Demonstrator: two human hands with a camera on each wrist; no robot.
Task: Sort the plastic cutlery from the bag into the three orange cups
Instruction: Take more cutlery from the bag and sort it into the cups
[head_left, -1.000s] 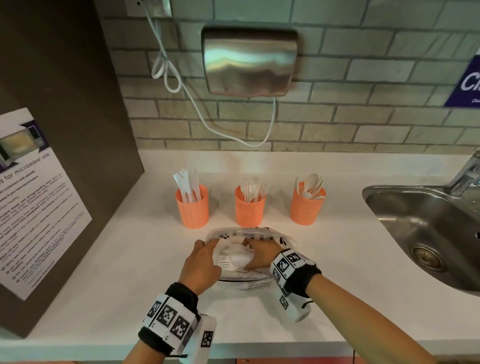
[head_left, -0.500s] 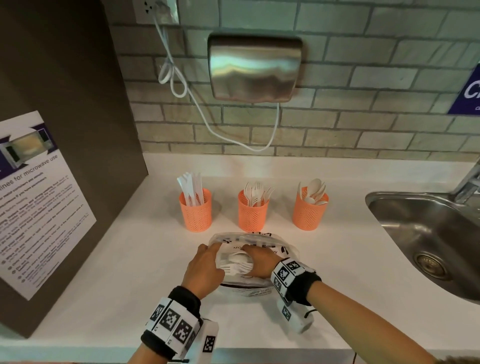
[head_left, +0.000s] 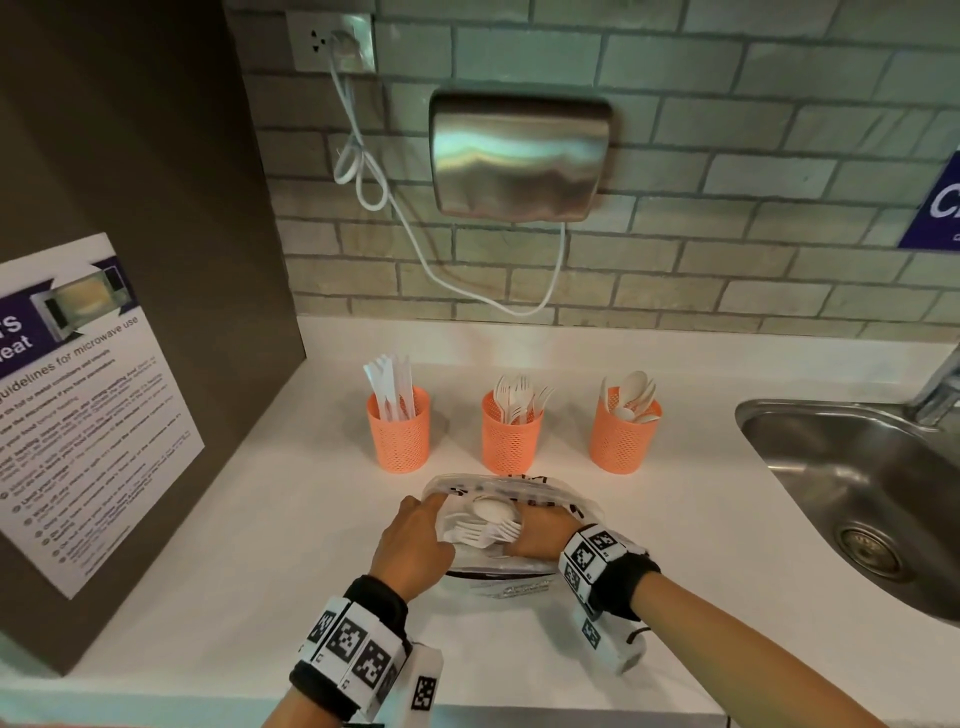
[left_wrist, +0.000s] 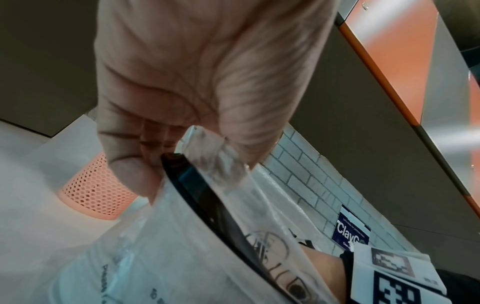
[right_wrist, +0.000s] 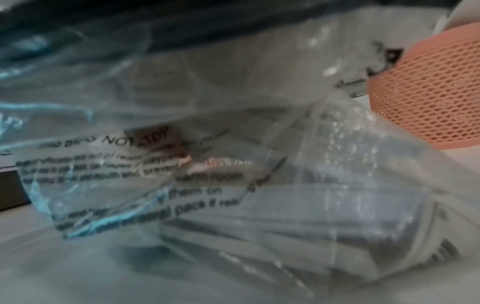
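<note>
Three orange mesh cups stand in a row: the left cup (head_left: 397, 434) holds knives, the middle cup (head_left: 511, 439) forks, the right cup (head_left: 623, 436) spoons. In front of them lies a clear printed bag (head_left: 511, 486) with white cutlery (head_left: 483, 522) in its mouth. My left hand (head_left: 415, 535) pinches the bag's left edge, and the left wrist view shows those fingers (left_wrist: 135, 174) nipping the plastic by its dark strip. My right hand (head_left: 540, 535) is inside the bag, and fork tines stick out leftward from under its curled fingers. The right wrist view shows only the crumpled bag (right_wrist: 182, 164) and one cup (right_wrist: 428, 92).
The white counter (head_left: 260, 545) ends in a front edge near my wrists. A steel sink (head_left: 857, 493) with a tap lies to the right, and a dark cabinet side with a poster (head_left: 78, 415) to the left. A hand dryer (head_left: 519, 156) and its cable hang on the brick wall.
Both hands stay at the bag. The right hand has shifted slightly among the cutlery inside it. The cups have not moved; only the head camera has moved.
</note>
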